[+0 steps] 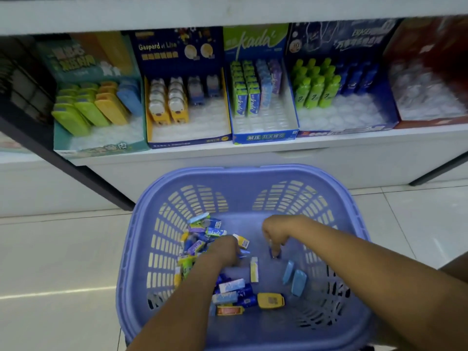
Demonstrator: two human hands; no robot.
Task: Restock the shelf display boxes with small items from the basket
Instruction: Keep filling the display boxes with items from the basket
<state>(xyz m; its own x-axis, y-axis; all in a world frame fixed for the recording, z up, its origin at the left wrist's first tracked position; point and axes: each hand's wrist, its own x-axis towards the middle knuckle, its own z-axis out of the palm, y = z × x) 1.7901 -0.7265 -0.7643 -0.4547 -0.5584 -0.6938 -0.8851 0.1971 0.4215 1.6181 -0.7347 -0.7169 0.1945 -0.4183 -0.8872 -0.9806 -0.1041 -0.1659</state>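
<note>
With the right grip [273, 231] pinching a small blue item [275, 253] in the basket [253, 173], the left grip [224, 249], closure indiscernible, should collect only the same type.

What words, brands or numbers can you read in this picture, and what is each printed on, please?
"Gaspard et Lisa": header of the dark blue box.
"kada": header of the green-topped box; also a small pack in the basket.
"解压 开关橡皮": that box's front edge.
"2": the green bottles.
Too blurred: print on the teal box, the bottle box header, the other basket items.
</note>
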